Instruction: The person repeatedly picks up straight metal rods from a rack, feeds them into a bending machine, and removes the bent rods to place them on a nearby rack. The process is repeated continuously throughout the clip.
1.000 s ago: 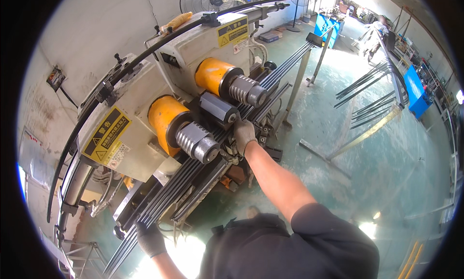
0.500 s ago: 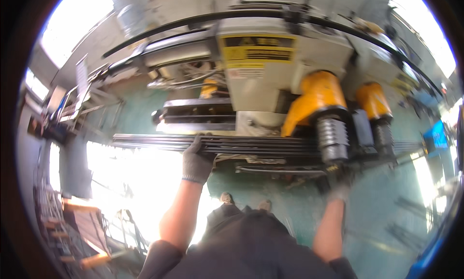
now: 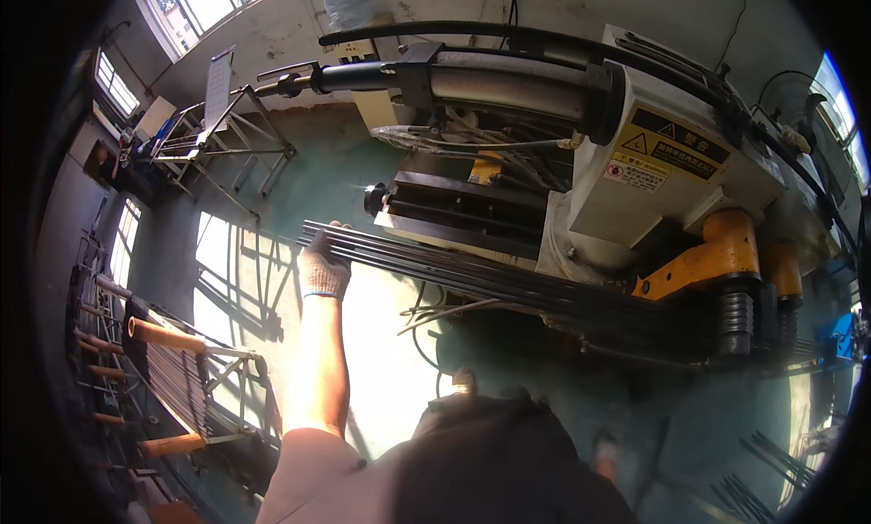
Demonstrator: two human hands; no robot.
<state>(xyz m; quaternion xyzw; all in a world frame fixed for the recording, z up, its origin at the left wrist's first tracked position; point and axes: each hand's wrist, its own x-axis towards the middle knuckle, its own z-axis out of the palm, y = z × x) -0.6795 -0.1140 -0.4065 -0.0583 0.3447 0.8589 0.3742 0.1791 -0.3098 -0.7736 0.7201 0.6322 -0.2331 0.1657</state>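
Below the pale machine housing [image 3: 606,217], and reaching out past its left side: one bundle of slender dark metal bars [image 3: 472,274], lying side by side. Long axis: slanting, from a loose end at the left, down and rightward to the ribbed roller [image 3: 735,317] below and right of the housing; far portion lost in shadow.

Left hand [image 3: 325,272], gloved, well left of the housing: wrapped about the bundle just in from the loose end, grasping it; clearly the nearer hand to that end, the bars' length extending off to its right.

Right hand [image 3: 606,449], below the housing, close to the wearer's body: small and blurred, seemingly apart from the bars; whether clenched or relaxed, cannot tell.

Orange swing arm [image 3: 703,263]: below and right of the housing, beside the ribbed roller.

Steel cylinder [image 3: 504,87]: above and left of the housing.

Tan rack roller [image 3: 168,333]: far left of the housing, and lower.
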